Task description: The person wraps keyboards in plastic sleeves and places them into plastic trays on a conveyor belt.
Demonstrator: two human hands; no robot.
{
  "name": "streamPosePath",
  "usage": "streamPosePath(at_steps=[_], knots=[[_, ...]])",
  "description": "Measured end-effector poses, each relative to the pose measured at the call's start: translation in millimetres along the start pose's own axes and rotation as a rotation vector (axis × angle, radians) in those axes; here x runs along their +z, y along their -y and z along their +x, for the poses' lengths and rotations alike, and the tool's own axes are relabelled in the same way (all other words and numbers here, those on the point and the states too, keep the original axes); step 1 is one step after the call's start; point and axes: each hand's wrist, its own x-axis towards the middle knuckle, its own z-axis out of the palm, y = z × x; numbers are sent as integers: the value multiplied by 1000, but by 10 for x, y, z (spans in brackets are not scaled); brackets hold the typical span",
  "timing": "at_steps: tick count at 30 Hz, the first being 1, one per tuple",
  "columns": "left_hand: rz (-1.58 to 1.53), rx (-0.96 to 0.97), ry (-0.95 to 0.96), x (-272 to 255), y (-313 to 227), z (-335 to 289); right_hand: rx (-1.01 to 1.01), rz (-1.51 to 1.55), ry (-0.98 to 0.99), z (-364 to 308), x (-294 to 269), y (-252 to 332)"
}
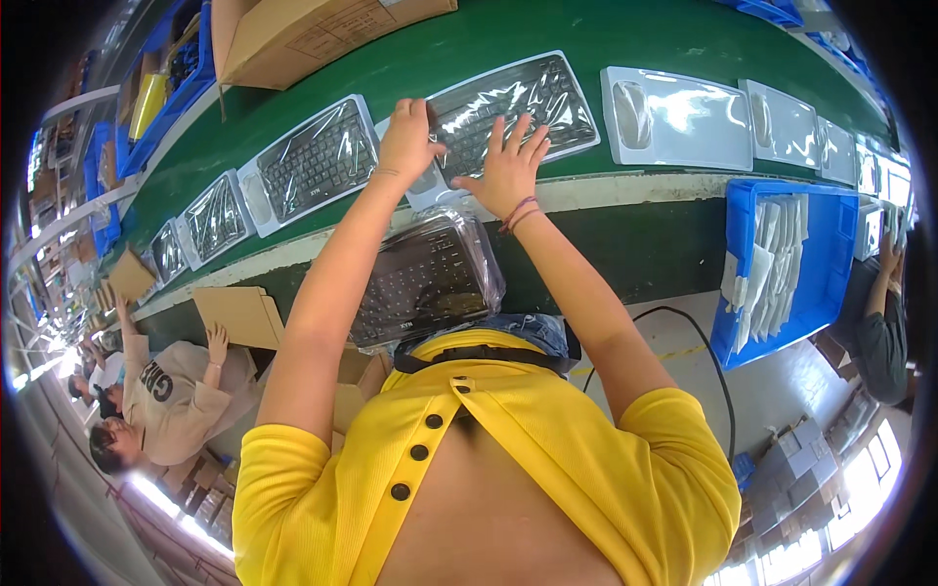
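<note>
A black keyboard (518,103) in shiny clear film lies in a white tray (589,132) on the green work surface before me. My right hand (510,174) rests on the keyboard's near edge, fingers spread, with a dark band at the wrist. At the tray's left end is my left hand (405,148), its fingers bent together and the thumb toward the keyboard; what lies under them is hidden. More film-wrapped black keyboards (420,278) lean at my waist, below the table edge.
Trays with wrapped keyboards (318,156) line up to the left, and film-covered white trays (679,117) to the right. A blue bin (745,220) holds white packets. A cardboard box (322,39) stands at the back left. Co-workers (171,396) are on both sides.
</note>
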Motion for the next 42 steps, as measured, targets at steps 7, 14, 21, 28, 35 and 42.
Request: streamPosePath(at_steps=[7, 14, 21, 28, 35, 42], knots=[[158, 53, -73, 31, -55, -202, 35, -69, 60, 21, -84, 136], [224, -1, 43, -85, 5, -413, -5, -154, 4, 207, -125, -341], [-318, -26, 18, -842, 56, -1448, -534, 341, -3, 152, -641, -78], [-228, -101, -242, -588, 171, -2260, -560, 390, 113, -626, -493, 578], [-219, -42, -236, -506, 314, -2260, -776, 285, -89, -788, -452, 681], [-563, 3, -167, -1450, -74, -2832, -870, 343, -85, -1331, -1560, 1021]])
